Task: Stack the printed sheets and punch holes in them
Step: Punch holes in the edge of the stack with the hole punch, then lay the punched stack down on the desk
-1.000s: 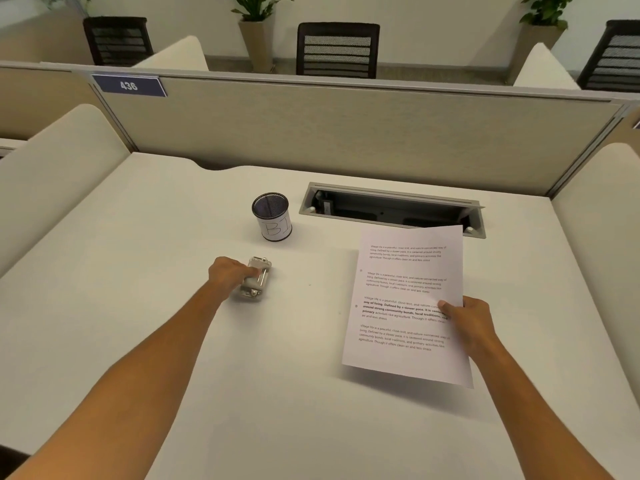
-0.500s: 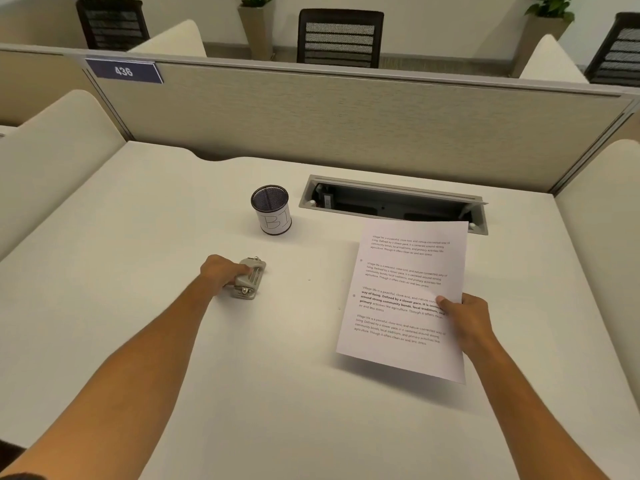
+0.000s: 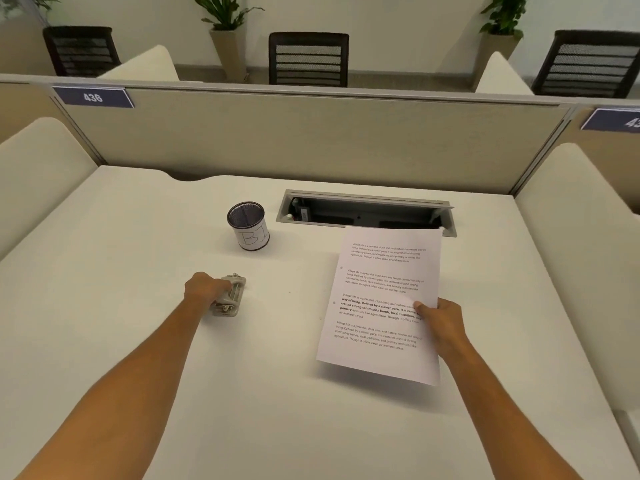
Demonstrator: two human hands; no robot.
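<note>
The printed sheets (image 3: 381,303) form a white stack with several paragraphs of text and two small holes near the left edge. My right hand (image 3: 441,320) pinches the stack's right edge and holds it slightly above the white desk (image 3: 138,341); a shadow lies under its near end. A small grey metal hole punch (image 3: 232,296) sits on the desk left of the sheets. My left hand (image 3: 204,289) is closed around the punch's left end.
A black mesh pen cup (image 3: 248,230) labelled "B1" stands behind the punch. An open cable tray (image 3: 363,213) is cut into the desk behind the sheets. A beige partition (image 3: 311,140) closes the back, and padded side panels flank the desk.
The sheets have shifted a little to the left in my right hand. My left hand has stayed on the hole punch. The camera has tilted up.
</note>
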